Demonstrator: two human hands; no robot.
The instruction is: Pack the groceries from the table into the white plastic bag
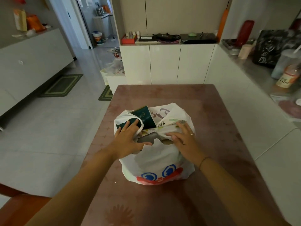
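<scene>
- White plastic bag [156, 162] stands upright on the mauve desk [211, 121], near the middle of its top, with blue cartoon eyes and a red shape printed on the near side.
- Groceries fill the bag to its mouth: a dark green packet [144, 117] pokes out at the back left, a pale package with a barcode label [169, 126] lies on the right, and a grey packet [146, 138] shows between the two hands.
- Left hand [128, 141] lies flat on the left side of the bag top, fingers spread and extended, pressing on plastic and the green packet; it grips nothing.
- Right hand [184, 137] rests likewise on the right side, fingers splayed over the pale package, palm down, not closed around anything.
- Both hands sit close together, thumbs pointing toward the bag's opening.
</scene>
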